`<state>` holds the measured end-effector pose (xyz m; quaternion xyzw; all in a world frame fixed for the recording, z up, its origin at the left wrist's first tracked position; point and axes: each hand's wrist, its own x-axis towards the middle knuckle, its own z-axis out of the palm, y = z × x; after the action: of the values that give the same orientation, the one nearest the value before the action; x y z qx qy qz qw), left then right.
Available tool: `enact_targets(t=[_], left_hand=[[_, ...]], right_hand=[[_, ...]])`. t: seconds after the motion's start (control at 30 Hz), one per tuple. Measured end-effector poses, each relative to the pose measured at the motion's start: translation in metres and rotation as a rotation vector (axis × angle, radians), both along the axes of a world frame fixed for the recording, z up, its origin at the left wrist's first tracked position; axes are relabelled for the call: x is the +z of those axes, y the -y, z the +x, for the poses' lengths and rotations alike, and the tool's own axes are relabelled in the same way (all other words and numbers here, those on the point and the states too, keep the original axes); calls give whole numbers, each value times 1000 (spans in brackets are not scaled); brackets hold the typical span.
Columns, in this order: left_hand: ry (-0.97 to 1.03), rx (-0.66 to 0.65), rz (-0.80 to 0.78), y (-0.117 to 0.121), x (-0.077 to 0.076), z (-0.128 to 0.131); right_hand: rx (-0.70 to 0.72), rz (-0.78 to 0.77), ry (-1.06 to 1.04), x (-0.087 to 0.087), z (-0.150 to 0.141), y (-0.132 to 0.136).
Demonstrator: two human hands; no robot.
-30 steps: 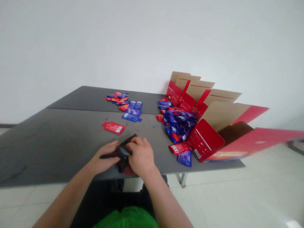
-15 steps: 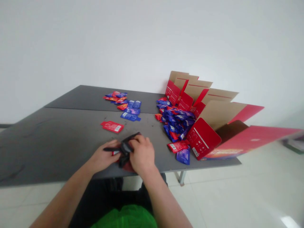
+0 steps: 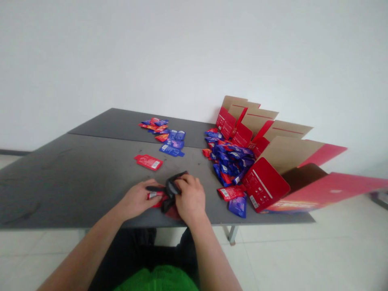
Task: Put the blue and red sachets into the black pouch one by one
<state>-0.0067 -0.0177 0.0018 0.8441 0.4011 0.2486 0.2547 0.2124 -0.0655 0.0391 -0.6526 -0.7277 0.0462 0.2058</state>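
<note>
The left hand [image 3: 136,201] and right hand [image 3: 190,198] met at lower centre of the frame, fingers curled closed and pinching a dark flexible pouch [image 3: 171,190]. Its long axis slanted from lower left to upper right, its upper end nearer the right hand. A red sachet [image 3: 154,195] poked out beneath the left fingers. Further up lay a loose red packet [image 3: 148,162]; rightward, a blue-and-red sachet heap [image 3: 230,163] sat beside an opened red carton [image 3: 265,184].

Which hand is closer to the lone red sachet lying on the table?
Left. The left hand is below the red sachet and slightly to its left, not touching it. The right hand is farther away, below it and well to its right.
</note>
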Motion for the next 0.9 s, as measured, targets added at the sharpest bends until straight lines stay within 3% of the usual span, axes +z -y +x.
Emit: enact_targets(t=[0.07, 0.13, 0.27, 0.33, 0.4, 0.5, 0.57, 0.63, 0.77, 0.9], left_hand=[[31, -42, -21, -1, 0, -1], [13, -66, -39, -1, 3, -1], [-38, -3, 0, 2, 6, 2], [-48, 26, 20, 2, 5, 3], [-53, 26, 8, 2, 2, 2], [-14, 7, -9, -1, -1, -1], [15, -21, -16, -2, 0, -2], [12, -56, -28, -1, 4, -1], [-41, -20, -11, 2, 10, 3], [-65, 28, -2, 2, 6, 3]], right_hand=[[155, -5, -14, -4, -21, 7], [187, -45, 4, -9, -26, 8], [-21, -108, 96, -13, 13, -8], [-144, -136, 149, -7, 31, -17], [-188, -121, 155, 1, 31, -18], [-13, -26, 72, 6, -2, -6], [150, -2, 51, 2, -28, 2], [199, -19, 51, -5, -38, 6], [7, -100, 101, -14, -1, -5], [-174, -134, 135, -2, 28, -16]])
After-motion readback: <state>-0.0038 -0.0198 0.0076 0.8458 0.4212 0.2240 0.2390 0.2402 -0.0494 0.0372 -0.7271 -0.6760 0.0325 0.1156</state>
